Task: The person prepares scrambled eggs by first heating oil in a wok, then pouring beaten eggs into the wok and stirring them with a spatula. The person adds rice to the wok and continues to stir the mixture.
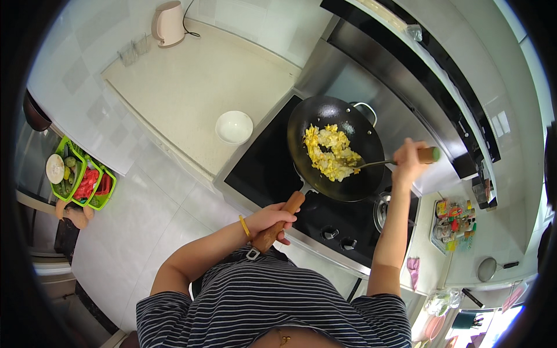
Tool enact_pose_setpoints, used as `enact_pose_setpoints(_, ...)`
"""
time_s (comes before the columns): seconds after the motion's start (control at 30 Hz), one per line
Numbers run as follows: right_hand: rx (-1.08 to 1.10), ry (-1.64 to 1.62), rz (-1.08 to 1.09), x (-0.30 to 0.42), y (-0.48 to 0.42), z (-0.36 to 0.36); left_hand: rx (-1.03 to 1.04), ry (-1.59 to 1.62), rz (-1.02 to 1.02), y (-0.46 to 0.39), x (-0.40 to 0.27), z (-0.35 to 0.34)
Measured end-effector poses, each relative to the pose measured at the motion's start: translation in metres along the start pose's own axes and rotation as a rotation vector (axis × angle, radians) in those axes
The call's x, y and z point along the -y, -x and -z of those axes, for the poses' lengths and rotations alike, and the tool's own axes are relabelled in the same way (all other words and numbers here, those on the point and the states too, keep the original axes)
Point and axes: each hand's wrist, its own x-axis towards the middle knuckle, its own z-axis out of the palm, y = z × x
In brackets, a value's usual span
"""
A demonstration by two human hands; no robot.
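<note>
A dark wok (370, 174) rests on the left side of the black gas cooktop (261, 161), with yellow-and-white scrambled egg (333, 150) spread in its middle. My left hand (276, 222) grips the wok's long wooden handle (292, 204), which points back towards my waist. In my right hand (408, 161) is a spatula (376, 164) with a metal shaft and a green-ended wooden grip. Its blade lies in the egg at the right of the heap and is partly blurred. A small loop handle (367, 111) stands on the wok's far side.
Left of the cooktop, a white bowl (234, 127) sits on the pale counter (187, 87), with an electric kettle (169, 26) and glasses (132, 50) behind. Two control knobs (339, 239) are at the front. Seasoning bottles (454, 224) fill a tray at right. A range hood (400, 91) overhangs the back.
</note>
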Motion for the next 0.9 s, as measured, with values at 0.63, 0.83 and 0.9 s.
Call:
enact_pose_setpoints(0.63,-0.026,0.001,-0.062,-0.024,-0.013,-0.03,-0.004,-0.019,0.011,0.001,0.001,-0.003)
enact_pose_setpoints(0.83,-0.012,0.045,-0.084,-0.035,-0.03,-0.031,-0.019,-0.024,0.009,0.003,0.001,-0.005)
enact_pose_setpoints(0.9,0.003,-0.005,-0.068,-0.04,-0.023,-0.031,-0.011,-0.028,0.009,0.003,0.0,-0.006)
